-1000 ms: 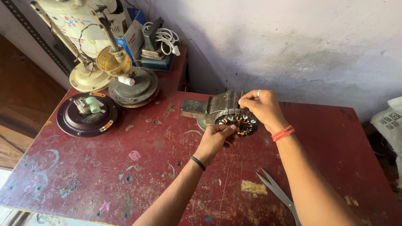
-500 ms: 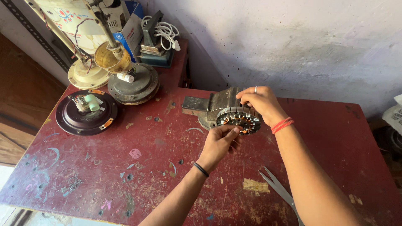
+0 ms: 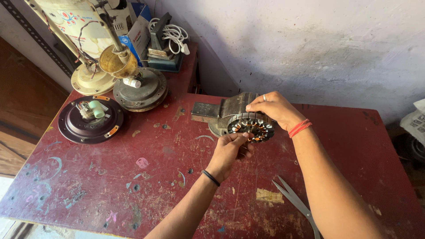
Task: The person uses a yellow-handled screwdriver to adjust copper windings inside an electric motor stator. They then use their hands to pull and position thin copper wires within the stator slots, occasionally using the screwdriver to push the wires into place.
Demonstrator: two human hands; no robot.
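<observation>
Between both hands (image 3: 252, 128), a round copper-wound stator (image 3: 250, 127), held upright.

A worn dark-red table (image 3: 88, 194), its paint chipping and showing pale scratches, is standing against a stained whitewashed wall (image 3: 310, 44). A black round fan motor housing (image 3: 90, 120) is lying near the table's left edge, with a small green part sitting on top of it. Just beyond, a grey fan base (image 3: 141, 90) is resting beside a cream-coloured one (image 3: 90, 79), a brass-coloured cup (image 3: 117, 63) hanging over them. A coiled white cable (image 3: 173, 33) is lying on clutter in the corner. Open scissors (image 3: 295, 204) are lying near the front edge.
</observation>
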